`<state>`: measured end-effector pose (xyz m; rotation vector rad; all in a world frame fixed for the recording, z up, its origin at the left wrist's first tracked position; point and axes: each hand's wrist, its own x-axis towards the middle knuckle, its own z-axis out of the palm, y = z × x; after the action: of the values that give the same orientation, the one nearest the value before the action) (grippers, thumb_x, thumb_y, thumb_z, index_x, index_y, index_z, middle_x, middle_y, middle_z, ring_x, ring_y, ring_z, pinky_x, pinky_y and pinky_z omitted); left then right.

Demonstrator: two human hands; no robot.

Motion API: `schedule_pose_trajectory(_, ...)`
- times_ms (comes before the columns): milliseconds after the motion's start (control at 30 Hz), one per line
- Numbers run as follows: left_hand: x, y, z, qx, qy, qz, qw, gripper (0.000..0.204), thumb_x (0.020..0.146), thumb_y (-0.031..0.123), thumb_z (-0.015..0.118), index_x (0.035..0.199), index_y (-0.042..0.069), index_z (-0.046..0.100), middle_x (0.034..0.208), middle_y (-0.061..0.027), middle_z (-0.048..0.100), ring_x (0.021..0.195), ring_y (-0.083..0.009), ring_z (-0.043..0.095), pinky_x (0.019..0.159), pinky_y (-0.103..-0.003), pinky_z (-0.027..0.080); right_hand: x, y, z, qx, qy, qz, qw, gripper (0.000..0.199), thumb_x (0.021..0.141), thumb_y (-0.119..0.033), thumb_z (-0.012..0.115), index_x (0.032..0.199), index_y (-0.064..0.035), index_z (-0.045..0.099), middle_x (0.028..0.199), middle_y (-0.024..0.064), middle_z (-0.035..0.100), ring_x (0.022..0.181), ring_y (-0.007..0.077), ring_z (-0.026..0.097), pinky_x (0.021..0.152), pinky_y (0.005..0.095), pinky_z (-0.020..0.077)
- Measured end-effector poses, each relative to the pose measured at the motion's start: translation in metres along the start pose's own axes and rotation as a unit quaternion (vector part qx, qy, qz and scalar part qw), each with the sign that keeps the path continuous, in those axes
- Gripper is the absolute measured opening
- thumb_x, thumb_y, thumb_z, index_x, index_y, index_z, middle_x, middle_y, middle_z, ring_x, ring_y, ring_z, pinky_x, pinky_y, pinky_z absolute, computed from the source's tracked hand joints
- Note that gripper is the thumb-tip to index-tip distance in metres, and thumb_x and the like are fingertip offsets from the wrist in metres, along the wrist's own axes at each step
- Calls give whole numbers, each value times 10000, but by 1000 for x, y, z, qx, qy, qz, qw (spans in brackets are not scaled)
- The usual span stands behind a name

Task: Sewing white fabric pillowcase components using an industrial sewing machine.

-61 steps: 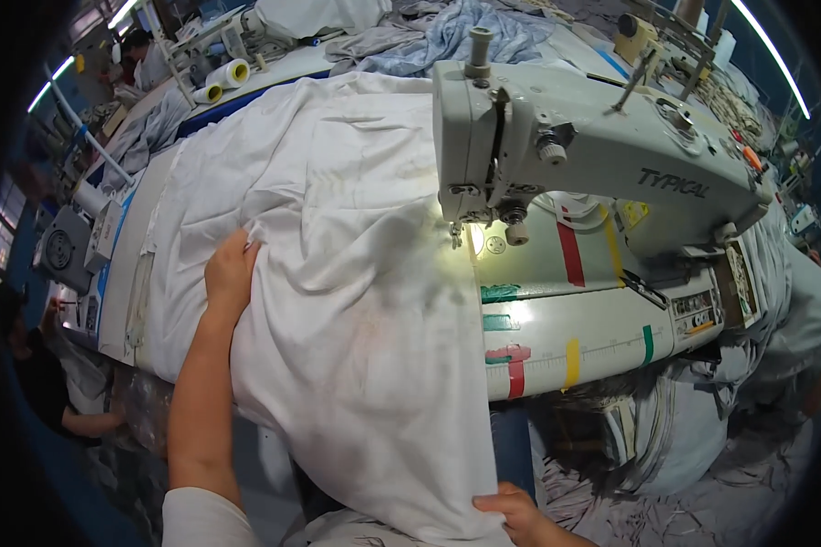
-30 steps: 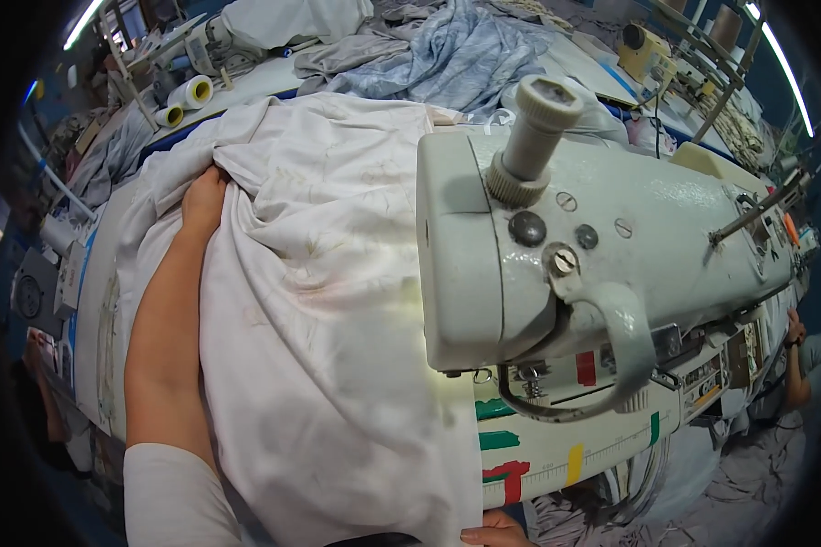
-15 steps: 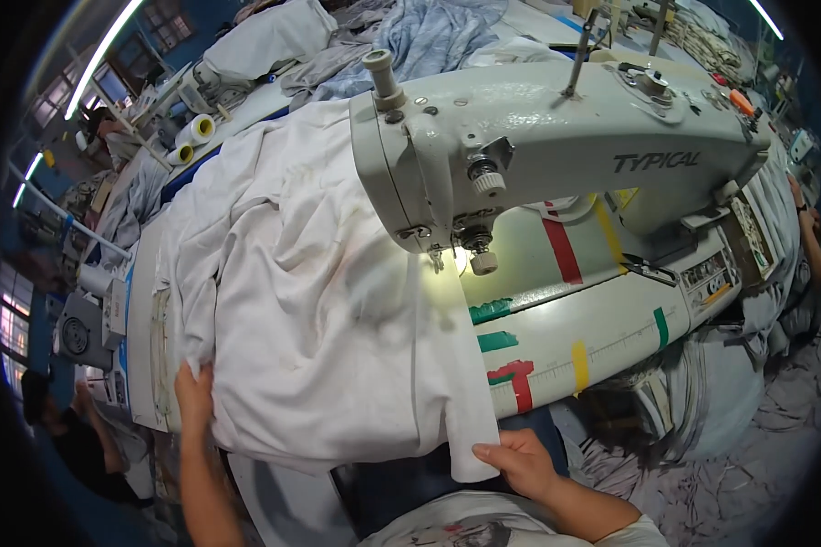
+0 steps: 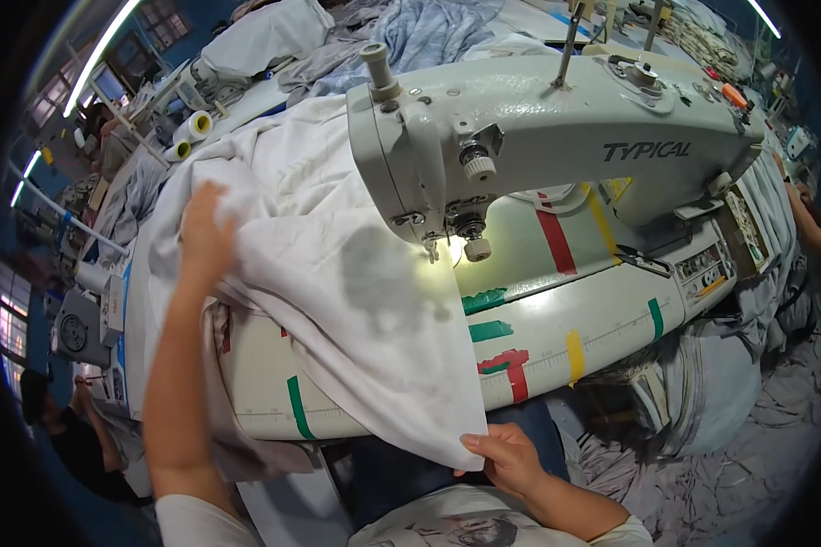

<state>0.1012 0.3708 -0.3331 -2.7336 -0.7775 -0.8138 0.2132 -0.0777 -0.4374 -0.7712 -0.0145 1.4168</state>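
A large piece of white cloth lies rumpled over the bed of a sewing machine, its right edge passing beneath the lit needle area. My right hand pinches the near corner of the cloth between thumb and fingers, just off the table's front edge. Farther off on the left, my left hand is on the cloth beside a raised fold. Motion smears its fingers, so their grip cannot be made out. Between my hands the cloth slants down from the left toward the right hand.
Coloured tape strips mark the table. Black snips lie near a parts tray at right. Thread cones stand far left. Other people are at both sides. Grey cloth is piled at right.
My left hand has moved away from me, from the near left edge to farther up the cloth. The cloth's near left part has shifted with it, baring the table front. The right hand still pinches the corner.
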Motion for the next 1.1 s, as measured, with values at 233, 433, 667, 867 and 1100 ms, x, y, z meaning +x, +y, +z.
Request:
schedule_pose_trajectory(233, -89, 206, -11, -307, -188, 166, 918, 304, 765, 67, 648, 1066, 57, 605, 1124, -105, 560, 1045, -288, 521, 946, -440, 372, 3, 4, -4, -104, -3, -20, 994, 244, 931, -132, 564, 955, 90, 662, 872, 97, 682, 776, 113, 607, 704, 240, 475)
schedule_pose_trajectory(433, -122, 236, -31, -331, -219, 173, 901, 368, 757, 130, 682, 1107, 36, 613, 1087, -94, 573, 1004, -268, 533, 861, -377, 400, -3, -2, 0, -171, 16, -48, 984, 215, 929, -122, 574, 956, 65, 677, 855, 64, 673, 756, 79, 588, 675, 215, 462)
schedule_pose_trajectory(667, -162, 249, -39, -304, -259, 223, 889, 448, 735, 235, 698, 1139, 64, 612, 1198, -52, 544, 1125, -208, 498, 894, -392, 392, -1, 3, -9, -248, 13, -76, 966, 216, 919, -105, 552, 927, 79, 664, 812, 91, 673, 721, 99, 599, 658, 239, 481)
schedule_pose_trajectory(867, -175, 254, -26, -246, -153, 241, 926, 370, 799, 111, 575, 1164, 53, 575, 1225, -70, 530, 1139, -194, 512, 904, -397, 407, -23, 8, -22, -417, 20, -237, 877, 286, 802, -25, 683, 1067, 47, 601, 934, 116, 648, 776, 135, 608, 707, 274, 498)
schedule_pose_trajectory(1100, -176, 252, -27, -330, -172, 186, 909, 451, 662, 155, 668, 1103, 79, 618, 1214, -53, 569, 1103, -218, 542, 909, -415, 408, -3, -9, -35, -696, 111, -548, 451, 458, 663, -13, 737, 1078, -66, 552, 1042, 152, 576, 886, 308, 552, 746, 440, 420)
